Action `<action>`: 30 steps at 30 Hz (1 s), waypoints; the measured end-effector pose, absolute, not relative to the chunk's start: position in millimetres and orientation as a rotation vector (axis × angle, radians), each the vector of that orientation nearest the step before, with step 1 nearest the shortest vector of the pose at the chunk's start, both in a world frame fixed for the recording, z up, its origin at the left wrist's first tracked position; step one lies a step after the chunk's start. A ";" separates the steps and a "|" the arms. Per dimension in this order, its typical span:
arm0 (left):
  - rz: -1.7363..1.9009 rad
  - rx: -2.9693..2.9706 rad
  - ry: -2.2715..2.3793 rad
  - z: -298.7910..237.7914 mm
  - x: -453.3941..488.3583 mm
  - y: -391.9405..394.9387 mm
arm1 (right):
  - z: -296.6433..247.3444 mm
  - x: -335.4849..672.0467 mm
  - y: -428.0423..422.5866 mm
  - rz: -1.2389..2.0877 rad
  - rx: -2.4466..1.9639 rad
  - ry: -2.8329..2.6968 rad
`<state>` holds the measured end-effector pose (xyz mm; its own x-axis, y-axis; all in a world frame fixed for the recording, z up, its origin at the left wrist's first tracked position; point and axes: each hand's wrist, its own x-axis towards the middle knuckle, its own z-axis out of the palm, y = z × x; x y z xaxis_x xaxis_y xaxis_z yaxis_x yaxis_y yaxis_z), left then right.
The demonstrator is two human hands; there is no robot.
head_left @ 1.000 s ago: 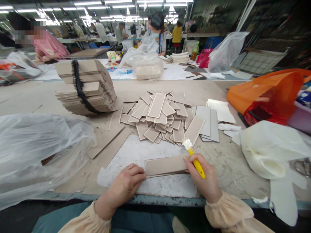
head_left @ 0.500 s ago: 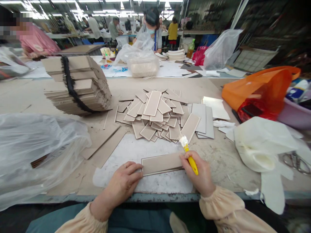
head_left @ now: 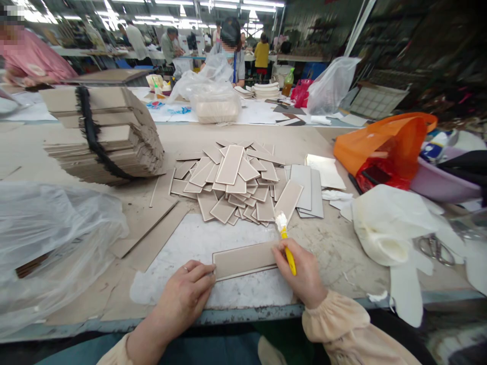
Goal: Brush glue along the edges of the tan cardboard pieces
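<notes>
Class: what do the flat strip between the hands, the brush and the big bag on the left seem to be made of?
Strip: likely matte tan cardboard, thin with a paler border. Brush in the right hand: glossy yellow handle, probably plastic, white-coated bristles. Bag: thin clear plastic film, crinkled and see-through.

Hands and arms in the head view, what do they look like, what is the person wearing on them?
Both hands are bare, with no gloves. The left hand has a thin ring on one finger. Both arms wear loose, pale peach sleeves gathered into elasticated, ruffled cuffs at the wrists; the right sleeve shows most fully, the left sleeve only at the picture's bottom edge. The right hand shows no jewellery.
</notes>
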<state>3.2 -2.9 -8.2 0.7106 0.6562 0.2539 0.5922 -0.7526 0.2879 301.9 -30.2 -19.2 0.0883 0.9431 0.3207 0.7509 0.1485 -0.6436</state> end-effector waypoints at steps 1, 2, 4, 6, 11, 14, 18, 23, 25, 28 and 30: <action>0.520 2.738 0.996 -8.6 3.0 -2.9 | -19.8 302.3 -30.2 0.302 -1.654 -1.717; 0.526 2.744 0.990 -9.3 2.9 -3.0 | -20.3 302.7 -30.4 0.270 -1.664 -1.731; 0.528 2.753 0.987 -10.7 2.7 -3.2 | -20.8 303.3 -31.3 0.215 -1.675 -1.748; 0.513 2.753 1.002 -12.2 3.1 -3.4 | -21.2 303.6 -32.7 0.195 -1.680 -1.757; 0.512 2.750 1.008 -14.2 5.7 -2.8 | -24.4 304.4 -33.6 0.205 -1.636 -1.769; 0.499 2.750 1.011 -13.8 6.4 -2.6 | -27.1 305.2 -32.3 0.217 -1.594 -1.779; 0.518 2.764 1.003 -11.9 5.9 -2.6 | -28.0 305.4 -31.2 0.238 -1.583 -1.772; 0.523 2.778 0.970 -11.6 5.2 -1.7 | -27.3 304.4 -30.3 0.216 -1.570 -1.790; 0.512 2.787 0.969 -12.4 4.9 -1.5 | -27.0 304.1 -30.0 0.202 -1.569 -1.809; 0.506 2.795 0.980 -14.4 4.4 -1.3 | -26.1 303.6 -30.0 0.165 -1.571 -1.852; 0.509 2.797 0.977 -16.2 3.9 -1.0 | -25.8 303.2 -30.2 0.134 -1.586 -1.888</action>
